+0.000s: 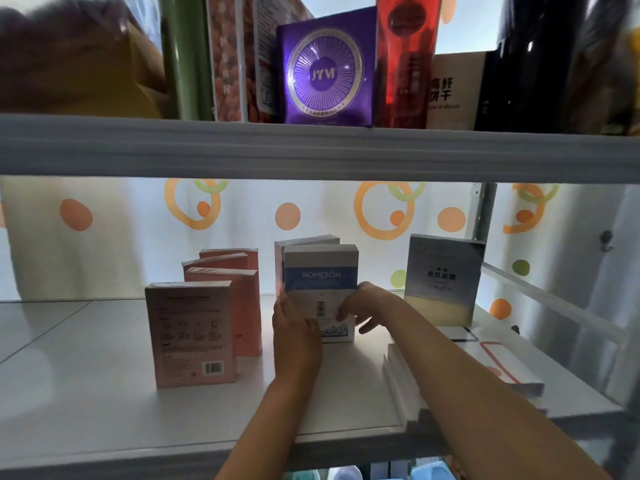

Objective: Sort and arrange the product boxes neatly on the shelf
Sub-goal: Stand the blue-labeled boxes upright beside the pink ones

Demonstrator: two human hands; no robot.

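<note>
A white and blue box marked ROMESON (321, 268) stands upright at the middle of the lower shelf (86, 375). My left hand (296, 337) grips its lower left side. My right hand (363, 308) holds its lower right side, fingers curled over the front. A second box of the same kind (294, 242) stands just behind it. To the left, several pink boxes (192, 332) stand upright in a row running back. A silver box with a gold base (443, 278) stands at the right.
Flat white boxes (498, 362) lie stacked at the shelf's right front, under my right forearm. The upper shelf (311, 150) carries a purple box (329, 69), a red box (407, 60), a brown carton (453, 91) and others. A dotted backdrop closes the rear.
</note>
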